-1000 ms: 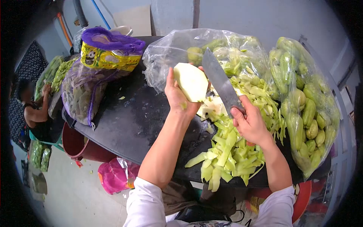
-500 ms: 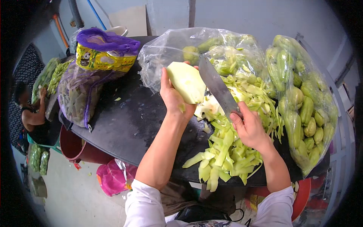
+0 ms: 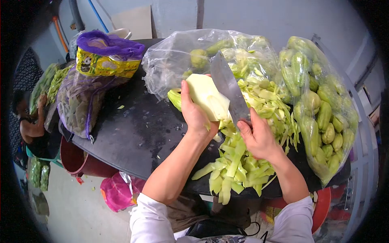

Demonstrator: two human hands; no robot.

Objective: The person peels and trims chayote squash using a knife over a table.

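My left hand [image 3: 197, 118] is closed around a pale peeled chayote [image 3: 205, 96], held above the table with its flat-cut sides showing. A broad-bladed kitchen knife [image 3: 229, 87] is in my right hand [image 3: 261, 139], its blade slanting up to the left. The blade overlaps the chayote's right side; whether the edge touches it I cannot tell. Under both hands lies a heap of green peelings [image 3: 235, 168]. An unpeeled chayote [image 3: 174, 99] shows just left of my left hand, partly hidden.
A clear plastic bag [image 3: 162, 60] with chayotes lies behind my hands. Another full bag of chayotes [image 3: 324, 109] stands at the right. On the black table [image 3: 133, 129], a purple mesh sack [image 3: 79, 101] sits at the left. Another person [image 3: 34, 121] works at far left.
My left hand and the peeled chayote have moved down and right, the right hand slightly left. The blade now overlaps the chayote more. The unpeeled chayote beside my left hand has come into sight.
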